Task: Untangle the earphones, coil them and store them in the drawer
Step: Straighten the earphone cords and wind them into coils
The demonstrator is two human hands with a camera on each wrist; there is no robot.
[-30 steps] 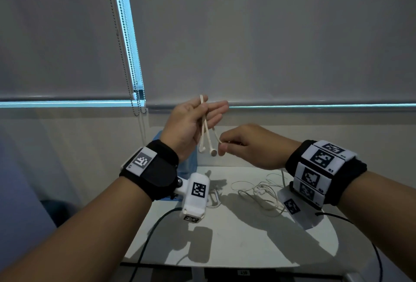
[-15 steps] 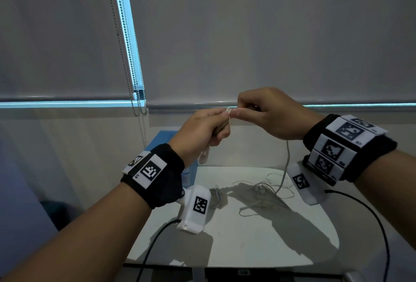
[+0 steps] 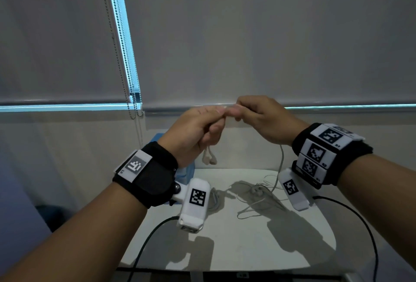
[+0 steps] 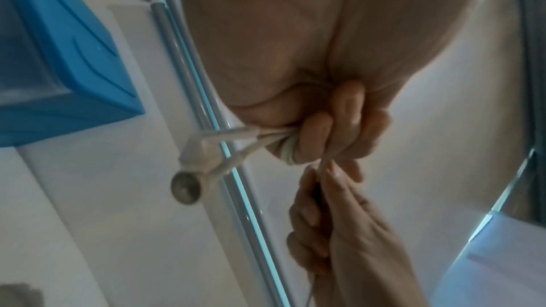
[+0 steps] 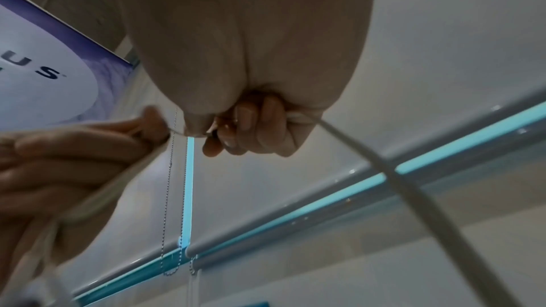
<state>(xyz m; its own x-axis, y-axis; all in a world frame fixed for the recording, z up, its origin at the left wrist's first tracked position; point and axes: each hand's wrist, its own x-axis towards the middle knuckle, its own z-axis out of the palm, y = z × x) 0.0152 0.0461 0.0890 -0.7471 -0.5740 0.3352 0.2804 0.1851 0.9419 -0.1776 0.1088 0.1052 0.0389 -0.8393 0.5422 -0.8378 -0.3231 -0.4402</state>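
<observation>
Both hands are raised above the white table, fingertips meeting. My left hand grips the white earphones: the two earbuds hang below its palm, seen close in the left wrist view as earbuds, with cable wound round the fingers. My right hand pinches the same cable next to the left fingertips; the right hand shows there too. From the right hand the cable drops to the table; in the right wrist view the cable runs down past the camera. A second tangled earphone set lies on the table.
A blue drawer box stands at the table's back left, behind my left wrist, also visible as the blue box. Roller blinds and a bead chain hang behind. Black camera leads trail off both wrists.
Both hands rose from lower over the table. The right hand moved up to the left fingertips and took hold of the cable there; the earbuds now hang beneath the left palm.
</observation>
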